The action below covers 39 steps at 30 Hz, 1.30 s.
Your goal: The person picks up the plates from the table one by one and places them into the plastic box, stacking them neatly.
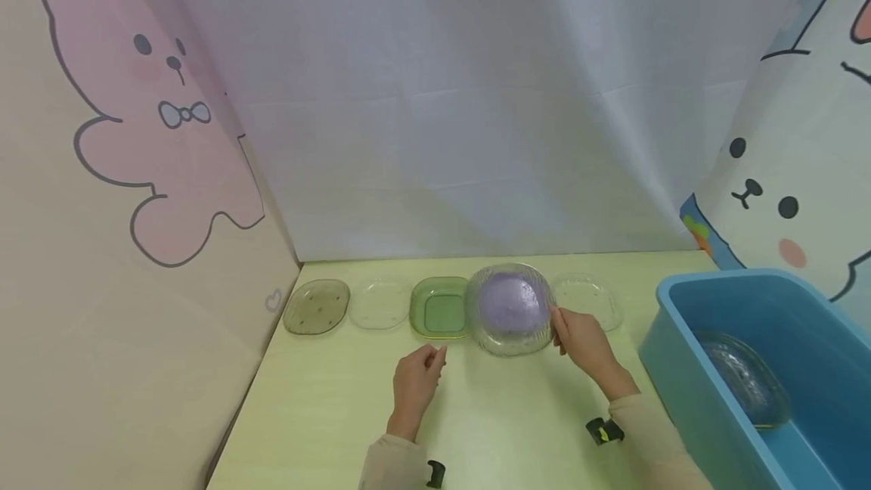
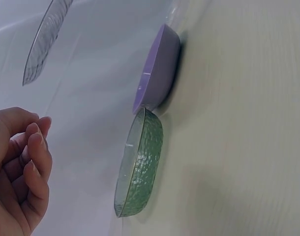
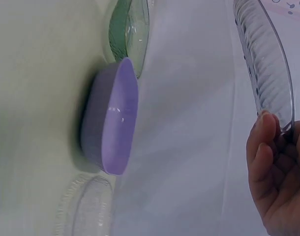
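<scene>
My right hand point(image 1: 584, 341) pinches the rim of a clear ribbed dish point(image 1: 506, 345), held up over a purple bowl point(image 3: 108, 120). Through the clear dish the purple shows in the head view. In the right wrist view thumb and fingers grip the dish's edge, well apart from the bowl below. My left hand point(image 1: 416, 380) hovers in front of a green square dish point(image 1: 441, 312), its fingers loosely curled around nothing. The left wrist view has that hand point(image 2: 22, 167) below the raised dish's edge point(image 2: 44, 42), apart from it.
Left of the green dish lie a clear dish point(image 1: 379, 302) and an olive-tinted one point(image 1: 317, 307). Another clear dish point(image 1: 588, 301) stands right of the purple bowl. A blue tub point(image 1: 701, 399) at the right holds a glassy dish point(image 1: 743, 378). A white cloth point(image 1: 476, 134) hangs behind the table.
</scene>
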{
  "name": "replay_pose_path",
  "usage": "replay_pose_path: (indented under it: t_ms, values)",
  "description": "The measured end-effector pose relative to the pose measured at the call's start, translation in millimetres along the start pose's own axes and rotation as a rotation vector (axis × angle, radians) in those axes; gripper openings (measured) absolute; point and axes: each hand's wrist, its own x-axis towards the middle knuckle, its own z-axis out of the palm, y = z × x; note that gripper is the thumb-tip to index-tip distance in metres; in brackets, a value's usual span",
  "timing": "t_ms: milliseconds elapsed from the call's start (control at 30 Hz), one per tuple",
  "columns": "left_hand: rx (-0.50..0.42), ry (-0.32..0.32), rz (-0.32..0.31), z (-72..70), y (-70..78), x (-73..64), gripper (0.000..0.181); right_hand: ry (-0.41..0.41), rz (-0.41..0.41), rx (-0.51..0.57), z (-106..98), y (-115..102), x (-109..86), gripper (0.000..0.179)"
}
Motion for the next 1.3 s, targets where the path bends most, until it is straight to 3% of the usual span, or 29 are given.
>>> replay_pose_path:
  t_ms: [500, 667, 833, 967, 1167, 1233, 1300]
  values:
    - [-0.003, -0.015, -0.015, -2.8, -1.7, -0.8, 0.028, 0.093, -0.074, -0.155, -97, -28, 46.1, 0.049]
    - [0.003, -0.015, -0.018, -3.4, -1.9, -0.2, 0.028, 0.085, -0.061, -0.18, -134, -35, 48.8, 0.052]
    - [0.008, -0.012, -0.025, -3.1, -4.8, -1.2, 0.029, 0.086, -0.001, -0.275, -172, -29, 46.4, 0.055]
    - [0.006, -0.012, -0.041, -1.6, -8.2, -3.4, 0.029, 0.067, -0.005, -0.326, -197, -15, 42.9, 0.052]
    - [-0.007, -0.01, -0.046, -0.2, -11.2, -5.1, 0.029, -0.037, 0.061, -0.285, -226, 17, 33.6, 0.055]
    - [-0.006, -0.006, -0.047, 0.1, -12.0, -5.0, 0.029, -0.059, 0.107, -0.269, -232, 46, 33.5, 0.056]
    - [-0.005, -0.005, -0.052, 0.0, -12.1, -4.9, 0.029, -0.028, 0.138, -0.295, -232, 98, 36.4, 0.059]
